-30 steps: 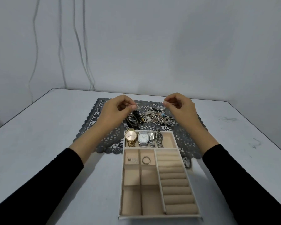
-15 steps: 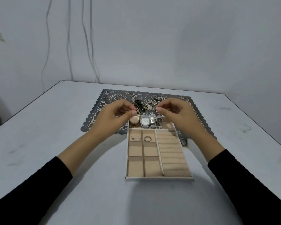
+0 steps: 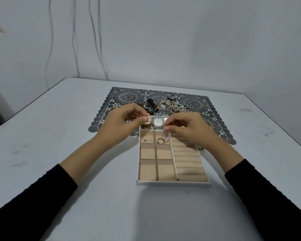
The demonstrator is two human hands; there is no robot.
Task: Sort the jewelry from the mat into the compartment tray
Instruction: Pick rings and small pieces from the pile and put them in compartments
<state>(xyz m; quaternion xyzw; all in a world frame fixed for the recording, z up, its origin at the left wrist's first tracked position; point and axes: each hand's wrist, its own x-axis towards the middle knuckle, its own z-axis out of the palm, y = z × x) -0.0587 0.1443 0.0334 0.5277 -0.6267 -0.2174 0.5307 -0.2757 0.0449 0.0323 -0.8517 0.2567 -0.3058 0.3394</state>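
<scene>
Our right hand [image 3: 189,129] pinches a hoop [image 3: 165,136] above the tray [image 3: 172,183]; our left hand [image 3: 123,122] is curled, and we cannot tell whether it holds anything.

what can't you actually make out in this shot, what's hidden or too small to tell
All in the head view:
- Whether the left hand pinches anything: its curled fingers hide the grip.
- Gold watch: partly behind the left thumb.
- Jewelry pile on the mat: pieces too small and tangled to tell apart.
- Small object beside the tray: partly hidden by the right hand and wrist.
</scene>
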